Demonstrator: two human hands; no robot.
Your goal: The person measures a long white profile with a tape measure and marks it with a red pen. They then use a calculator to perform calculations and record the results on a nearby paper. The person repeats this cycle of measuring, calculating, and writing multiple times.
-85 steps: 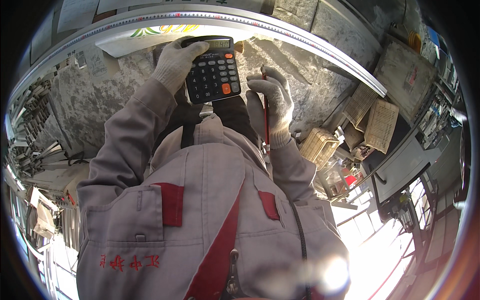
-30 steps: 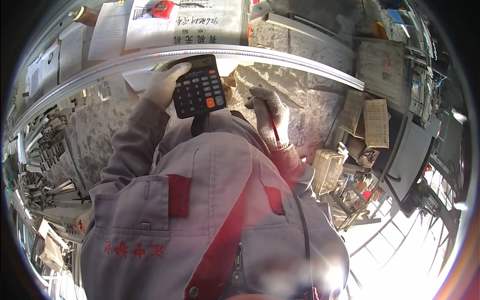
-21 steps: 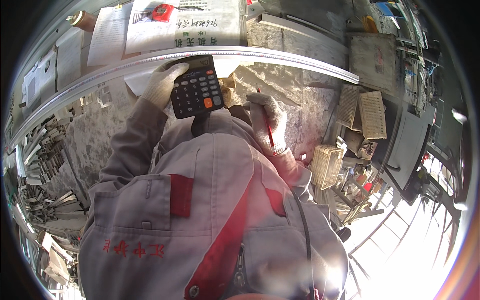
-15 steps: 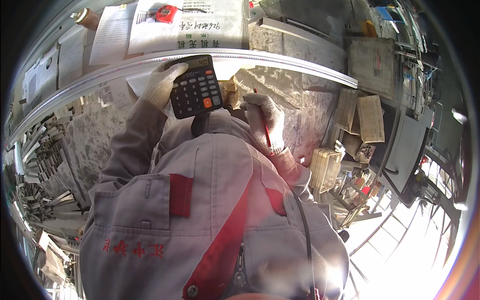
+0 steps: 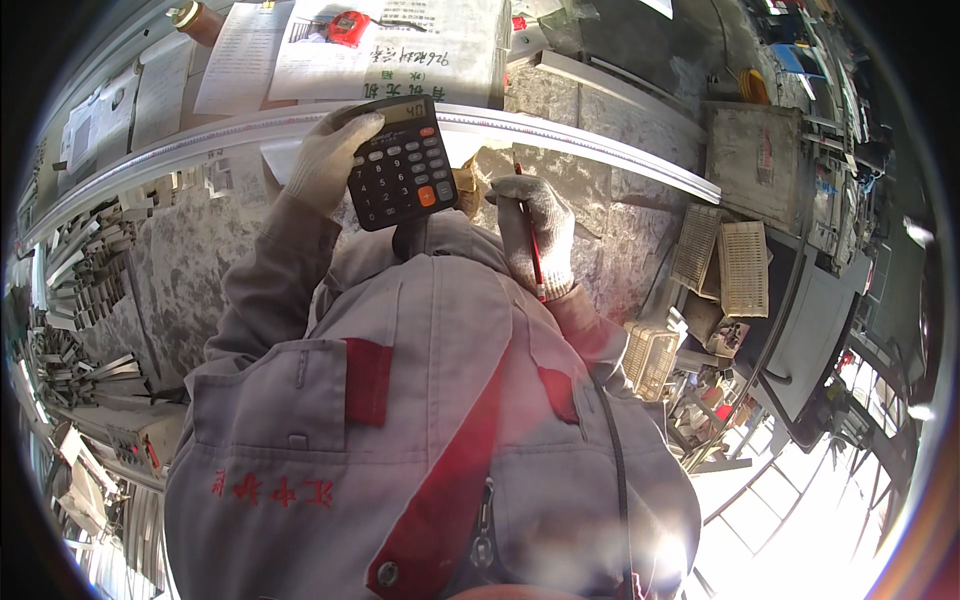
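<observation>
My left hand (image 5: 331,158), in a white knit glove, is closed on the left side of a black desk calculator (image 5: 403,165). The thumb lies across its upper front, beside the small lit display. In my gloved right hand (image 5: 538,225), a thin red pencil (image 5: 533,237) is gripped upright, its tip poking out above the curled fingers. That hand stays to the right of the calculator and apart from it. Beyond the calculator runs a long pale measuring rule (image 5: 570,135) with a marked edge.
Behind the rule lie a red tape measure (image 5: 349,28), printed sheets (image 5: 245,60) and a brown bottle (image 5: 197,21). Plastic baskets (image 5: 742,268) stand at the right. Metal profile pieces (image 5: 100,255) are piled at the left. A dark cord (image 5: 618,460) hangs down my jacket.
The calculator in my left hand has risen slightly and shifted a little right. My right hand keeps the pencil and has moved slightly right. The whole view has shifted a little.
</observation>
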